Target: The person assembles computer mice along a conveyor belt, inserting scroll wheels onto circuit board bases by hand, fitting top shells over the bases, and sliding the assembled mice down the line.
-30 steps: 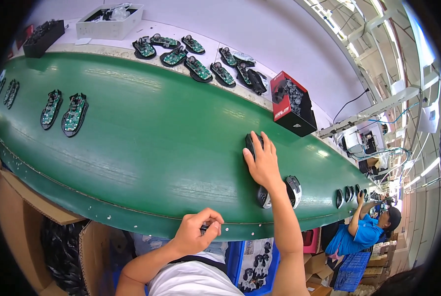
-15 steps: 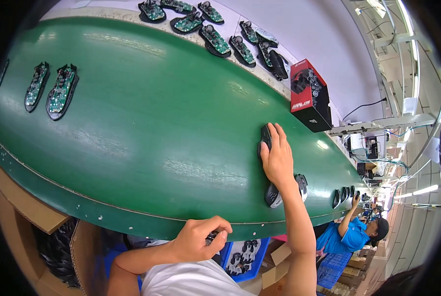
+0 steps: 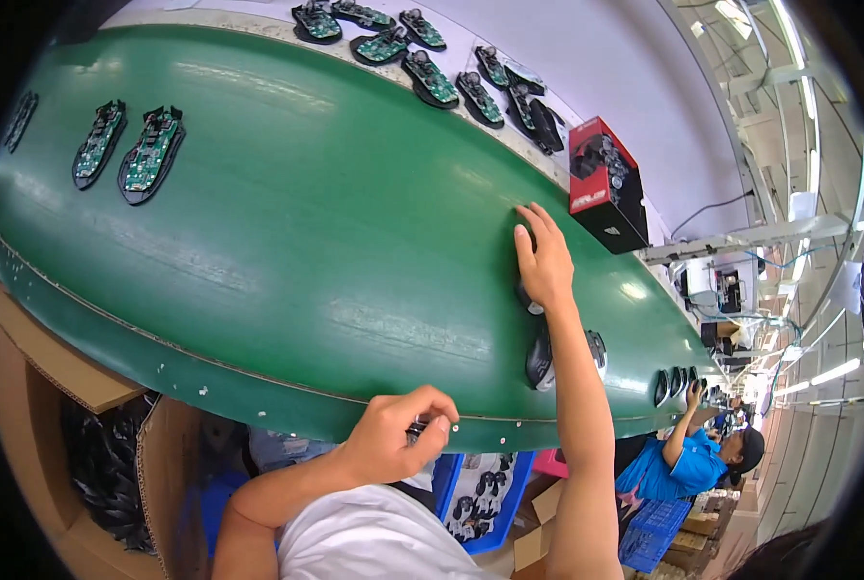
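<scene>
My right hand reaches over the green belt with its fingers stretched out and apart. Under its palm a black computer mouse shows in part; whether the hand touches it, I cannot tell. Two more mice lie by my right forearm, one left of it and one right of it. Close to the belt's near edge, my left hand is closed, its fingers curled round something small and dark that they mostly hide.
Mouse bases with green circuit boards lie on the belt at left, such as this base. Several more sit along the far ledge near a red and black box. Below are a cardboard box and blue bin. A co-worker works at right.
My right hand has slid off the mouse it covered, its fingers now spread beyond it. My left hand, still curled, sits slightly higher in view. The boards at left appear shifted right and up.
</scene>
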### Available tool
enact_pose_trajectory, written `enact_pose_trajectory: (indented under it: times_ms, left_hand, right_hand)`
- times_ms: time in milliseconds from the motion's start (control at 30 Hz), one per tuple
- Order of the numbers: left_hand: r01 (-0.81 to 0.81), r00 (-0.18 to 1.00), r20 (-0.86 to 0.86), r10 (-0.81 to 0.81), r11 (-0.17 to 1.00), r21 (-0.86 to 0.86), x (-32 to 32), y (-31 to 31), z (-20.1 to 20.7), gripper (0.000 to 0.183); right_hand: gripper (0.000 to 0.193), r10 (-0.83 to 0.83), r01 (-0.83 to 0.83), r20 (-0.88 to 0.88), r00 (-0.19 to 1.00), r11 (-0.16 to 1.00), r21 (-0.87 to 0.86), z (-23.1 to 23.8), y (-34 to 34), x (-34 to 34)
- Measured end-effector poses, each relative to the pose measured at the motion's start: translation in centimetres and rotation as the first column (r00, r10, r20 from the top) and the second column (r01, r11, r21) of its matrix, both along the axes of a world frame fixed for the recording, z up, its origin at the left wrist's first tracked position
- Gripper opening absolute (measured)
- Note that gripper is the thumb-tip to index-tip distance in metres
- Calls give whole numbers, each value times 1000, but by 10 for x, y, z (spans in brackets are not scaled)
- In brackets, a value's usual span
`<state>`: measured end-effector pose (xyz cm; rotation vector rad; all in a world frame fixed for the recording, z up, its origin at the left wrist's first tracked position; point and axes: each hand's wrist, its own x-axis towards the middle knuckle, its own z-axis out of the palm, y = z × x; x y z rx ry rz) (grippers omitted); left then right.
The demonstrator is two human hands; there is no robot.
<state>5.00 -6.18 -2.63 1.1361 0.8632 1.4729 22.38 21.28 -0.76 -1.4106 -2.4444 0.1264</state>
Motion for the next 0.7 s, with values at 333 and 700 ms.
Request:
enact_pose_trajectory:
  times_ms: [333,700]
  left_hand:
    - [85,996,-13,-87,991,-102,1,1,6,7]
    - [81,993,-72,-90,990,-119,2,-1,9,8]
  right_hand:
    - [55,165,-171,87,982,983,64,9,-70,12]
    - [44,46,-26,-238,970,996,87,3,-168,25]
